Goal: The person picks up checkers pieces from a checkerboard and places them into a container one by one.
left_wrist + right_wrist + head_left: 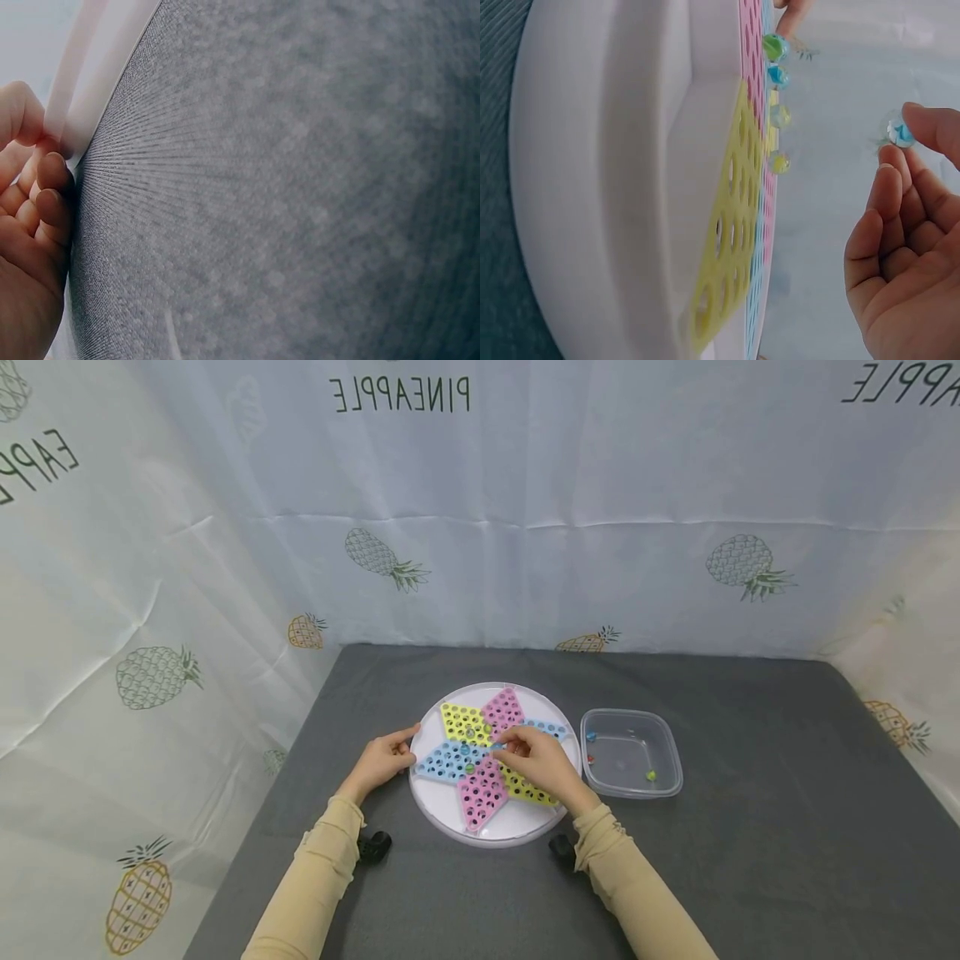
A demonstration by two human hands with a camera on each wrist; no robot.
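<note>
I see my right hand (pixel 907 255) pinching a marble (pixel 900 132) over the board (pixel 495 764); only the wrist view shows this. My left hand (pixel 381 760) grips the board's rim.

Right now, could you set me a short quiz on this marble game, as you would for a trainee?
1. True or false: the right hand pinches a marble in its fingertips.
2. Where does the left hand rest? A. in the clear tub B. at the left rim of the round board C. on the cloth backdrop
3. Fill in: the clear tub stands to the ____ of the board, seen from the head camera.

Key: 1 true; 2 B; 3 right.
</note>
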